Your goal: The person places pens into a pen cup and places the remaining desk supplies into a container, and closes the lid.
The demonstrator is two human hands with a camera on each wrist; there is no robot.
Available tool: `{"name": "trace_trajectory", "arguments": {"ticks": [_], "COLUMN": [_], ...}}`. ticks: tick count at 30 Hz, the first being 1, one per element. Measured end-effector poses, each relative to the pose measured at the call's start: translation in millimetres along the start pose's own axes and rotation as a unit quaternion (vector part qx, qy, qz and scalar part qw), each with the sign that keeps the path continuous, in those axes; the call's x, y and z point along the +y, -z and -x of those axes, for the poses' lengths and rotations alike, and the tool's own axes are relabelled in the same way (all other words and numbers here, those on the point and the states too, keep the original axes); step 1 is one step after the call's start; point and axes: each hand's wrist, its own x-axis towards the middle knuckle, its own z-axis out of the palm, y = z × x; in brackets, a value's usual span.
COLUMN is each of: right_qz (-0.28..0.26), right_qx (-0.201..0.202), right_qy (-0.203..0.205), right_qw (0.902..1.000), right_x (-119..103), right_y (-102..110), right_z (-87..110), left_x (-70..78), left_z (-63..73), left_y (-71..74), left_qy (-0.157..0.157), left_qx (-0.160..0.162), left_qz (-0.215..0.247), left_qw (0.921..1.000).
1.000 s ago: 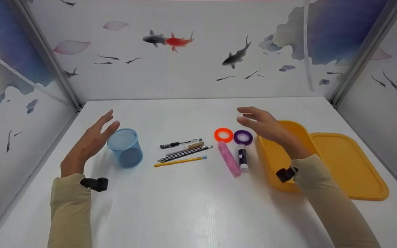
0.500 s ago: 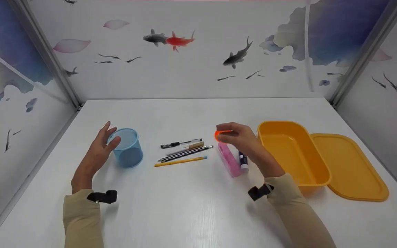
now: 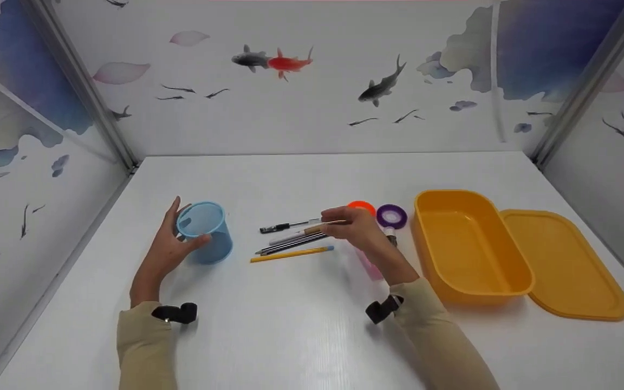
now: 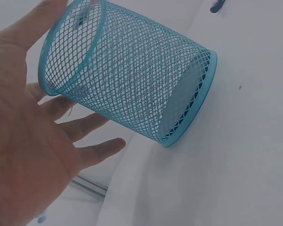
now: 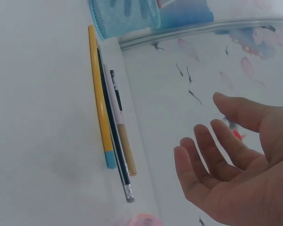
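A blue mesh pen cup (image 3: 215, 246) stands upright on the table, with my left hand (image 3: 168, 252) around its left side. In the left wrist view the thumb lies over the cup's rim (image 4: 46, 61), and the nearly straight fingers (image 4: 101, 153) spread beside the mesh wall. My right hand (image 3: 355, 230) hovers, holding nothing, over the right ends of a loose row. That row has a black-capped gel pen (image 3: 275, 228), a white marker with a brown end (image 5: 127, 148), a dark striped pencil (image 5: 115, 132) and a yellow pencil (image 5: 100, 99) with a blue end.
Right of the right hand lie an orange ring (image 3: 362, 206), a purple ring (image 3: 391, 216), a partly hidden pink stick (image 3: 371, 268) and a glue stick (image 3: 390, 234). An open yellow box (image 3: 426, 254) and its lid (image 3: 577, 265) are farther right. Patterned panels (image 3: 301, 119) enclose the table.
My right hand has moved left from beside the yellow box, past the rings, to the pencils. My left hand has come in from the left and now reaches around the pen cup.
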Motion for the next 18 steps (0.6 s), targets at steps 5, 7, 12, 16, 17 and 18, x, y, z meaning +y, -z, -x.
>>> {"name": "trace_trajectory", "arguments": {"ticks": [5, 7, 12, 16, 17, 18], "right_qz": [-0.002, -0.004, 0.005, 0.024, 0.031, 0.039], "right_qx": [-0.003, 0.000, 0.010, 0.009, 0.009, 0.009], "right_qy": [-0.023, -0.040, -0.067, -0.089, -0.094, -0.099], "right_qw": [0.9997, 0.9992, 0.9977, 0.9957, 0.9951, 0.9942], "right_x": [1.0, 3.3, 13.7, 19.8, 20.7, 21.7], "right_y": [-5.4, -8.0, -13.6, -15.8, -16.1, -16.1], "right_z": [-3.9, -4.7, -6.6, -7.6, -7.6, -7.5], "left_x": [-1.3, -2.5, -5.4, -7.1, -7.4, -7.6], "left_z": [-2.4, -2.1, -2.5, -4.6, -5.1, -5.6], "left_y": [-1.1, -1.6, -4.6, -7.6, -8.4, -9.1], "left_qy": [0.002, 0.006, 0.020, 0.017, 0.015, 0.013], "left_qx": [0.006, 0.005, 0.000, -0.003, -0.004, -0.005], "left_qz": [-0.012, -0.016, -0.010, -0.003, 0.000, 0.002], "left_qw": [0.9999, 0.9998, 0.9998, 0.9998, 0.9999, 0.9999]}}
